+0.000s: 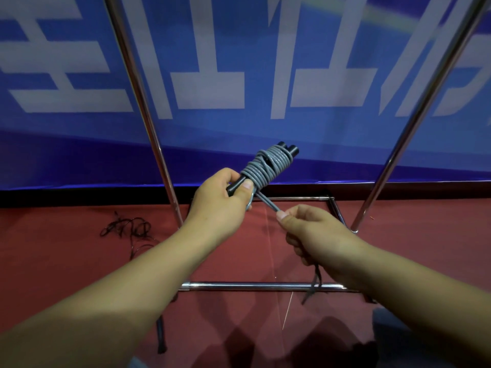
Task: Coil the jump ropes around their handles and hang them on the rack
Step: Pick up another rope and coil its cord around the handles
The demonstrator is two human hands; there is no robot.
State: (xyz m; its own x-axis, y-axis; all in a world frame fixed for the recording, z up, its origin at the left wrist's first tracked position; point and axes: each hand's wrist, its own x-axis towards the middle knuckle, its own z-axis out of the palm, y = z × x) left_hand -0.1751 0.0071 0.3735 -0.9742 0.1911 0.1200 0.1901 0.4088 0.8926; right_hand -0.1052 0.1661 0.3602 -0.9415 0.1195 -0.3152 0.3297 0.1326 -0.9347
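A grey jump rope (265,167) is wound in many turns around its two black handles (289,149), which lie side by side and point up to the right. My left hand (220,205) grips the lower end of the handles, thumb pressed on the coil. My right hand (316,235) pinches the free grey rope end (269,204) just below the coil, pulled taut; a dark strand (314,284) hangs from under this hand. The chrome rack (148,123) stands in front of me, its two uprights on either side of my hands.
The rack's base bars (255,286) lie on the red floor below my arms. A tangled black jump rope (127,229) lies on the floor at the left. A blue banner with white characters (239,75) fills the background. Another black handle (160,335) sits near the bottom.
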